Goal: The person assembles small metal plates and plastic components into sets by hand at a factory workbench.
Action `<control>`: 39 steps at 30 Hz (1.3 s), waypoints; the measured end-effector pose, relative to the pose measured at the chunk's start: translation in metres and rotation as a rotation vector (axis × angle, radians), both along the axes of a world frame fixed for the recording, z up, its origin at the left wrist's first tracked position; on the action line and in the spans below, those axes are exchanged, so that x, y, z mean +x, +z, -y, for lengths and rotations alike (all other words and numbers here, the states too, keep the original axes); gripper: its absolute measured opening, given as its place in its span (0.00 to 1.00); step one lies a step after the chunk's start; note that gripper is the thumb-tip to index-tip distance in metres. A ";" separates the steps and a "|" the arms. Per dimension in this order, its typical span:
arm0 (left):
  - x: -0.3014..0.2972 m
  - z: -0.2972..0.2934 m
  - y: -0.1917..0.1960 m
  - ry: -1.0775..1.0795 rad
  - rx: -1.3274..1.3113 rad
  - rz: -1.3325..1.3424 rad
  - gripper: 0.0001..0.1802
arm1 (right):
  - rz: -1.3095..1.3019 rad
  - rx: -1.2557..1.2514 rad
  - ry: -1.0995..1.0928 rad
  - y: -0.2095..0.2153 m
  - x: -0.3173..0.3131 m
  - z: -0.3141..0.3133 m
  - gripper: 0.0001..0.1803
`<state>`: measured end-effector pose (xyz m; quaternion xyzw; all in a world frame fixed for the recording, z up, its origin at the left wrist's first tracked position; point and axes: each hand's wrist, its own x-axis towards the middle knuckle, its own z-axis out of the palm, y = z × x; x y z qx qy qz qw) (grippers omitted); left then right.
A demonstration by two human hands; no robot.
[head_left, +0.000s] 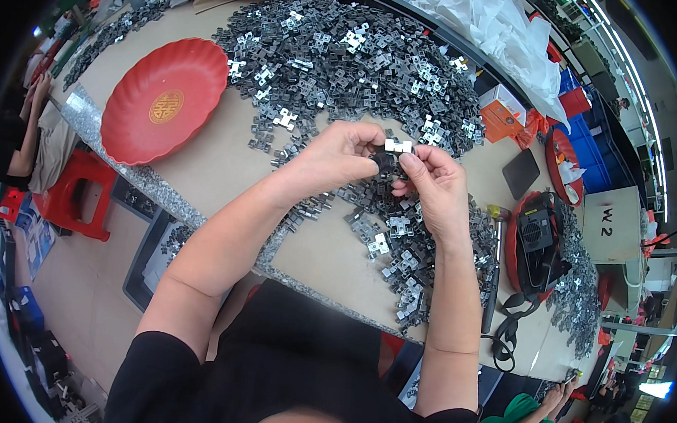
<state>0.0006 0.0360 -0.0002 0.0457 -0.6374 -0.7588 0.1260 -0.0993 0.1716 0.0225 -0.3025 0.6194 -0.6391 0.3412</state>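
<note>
My left hand [340,154] and my right hand [432,182] meet above the table, both pinching one small silver metal bracket [397,146] together with a dark part [384,161] just under it. A big heap of the same small metal brackets [348,49] covers the far side of the table. A narrower trail of brackets [402,250] runs below my hands toward the near edge.
An empty red scalloped plate [163,100] lies left of the heap. On the right stand an orange box [502,117], a black pad [521,173], a red tray with a black device [536,241] and a hammer [497,260]. A red stool [74,195] is at left. Other people sit nearby.
</note>
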 end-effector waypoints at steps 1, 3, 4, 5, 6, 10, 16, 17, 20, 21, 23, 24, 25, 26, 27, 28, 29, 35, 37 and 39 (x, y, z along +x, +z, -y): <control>0.000 0.001 0.000 -0.027 0.039 -0.014 0.10 | -0.023 -0.041 -0.018 -0.004 0.001 0.001 0.11; -0.001 0.001 -0.002 -0.060 0.083 -0.030 0.09 | -0.088 -0.045 -0.042 -0.010 0.003 0.000 0.11; -0.002 0.001 -0.005 -0.061 0.057 -0.018 0.08 | -0.155 -0.052 -0.063 -0.012 0.003 -0.001 0.11; -0.001 0.003 -0.007 -0.059 0.028 -0.005 0.07 | -0.153 -0.052 -0.063 -0.014 0.004 0.000 0.11; -0.001 0.005 -0.007 -0.059 0.028 -0.003 0.07 | -0.160 -0.031 -0.084 -0.016 0.005 0.001 0.11; 0.003 0.011 0.006 -0.043 -0.291 0.172 0.09 | -0.204 0.203 -0.089 -0.008 -0.008 -0.002 0.11; 0.014 0.021 0.004 -0.224 -1.154 0.086 0.21 | -0.579 0.343 -0.269 -0.013 -0.061 -0.033 0.14; 0.014 0.019 0.000 -0.226 -1.200 0.134 0.21 | -0.612 0.499 -0.164 -0.011 -0.064 -0.036 0.15; 0.012 0.020 -0.006 -0.226 -1.244 0.158 0.18 | -0.718 0.737 -0.007 -0.007 -0.064 -0.037 0.15; 0.012 0.019 -0.003 -0.235 -1.229 0.185 0.17 | -0.790 0.820 0.044 -0.004 -0.062 -0.035 0.16; 0.011 0.020 -0.001 -0.242 -1.213 0.210 0.16 | -0.864 0.903 0.095 0.005 -0.056 -0.029 0.16; 0.011 0.022 0.000 -0.254 -1.188 0.243 0.15 | -0.942 0.867 -0.013 0.009 -0.052 -0.020 0.15; 0.012 0.024 0.000 -0.265 -1.163 0.277 0.13 | -1.017 0.828 -0.120 0.011 -0.049 -0.009 0.15; 0.011 0.026 0.000 -0.266 -1.162 0.273 0.13 | -1.046 0.737 -0.135 0.007 -0.049 0.001 0.14; 0.009 0.028 -0.001 -0.226 -1.140 0.257 0.13 | -1.074 0.649 -0.154 -0.001 -0.052 0.011 0.14; 0.008 0.029 -0.002 -0.187 -1.118 0.241 0.12 | -0.986 0.638 -0.107 -0.012 -0.058 0.022 0.14; 0.006 0.032 -0.005 -0.130 -1.073 0.186 0.11 | -0.935 0.738 -0.064 -0.018 -0.057 0.035 0.15; -0.003 0.031 0.002 0.067 -0.356 0.222 0.11 | -0.993 0.777 -0.001 -0.021 -0.054 0.056 0.16; -0.005 0.028 -0.001 0.095 0.141 0.222 0.10 | -0.824 0.612 -0.062 -0.027 -0.060 0.048 0.16; -0.005 0.029 -0.006 0.122 0.272 0.219 0.09 | -0.434 0.268 -0.121 -0.023 -0.055 0.040 0.14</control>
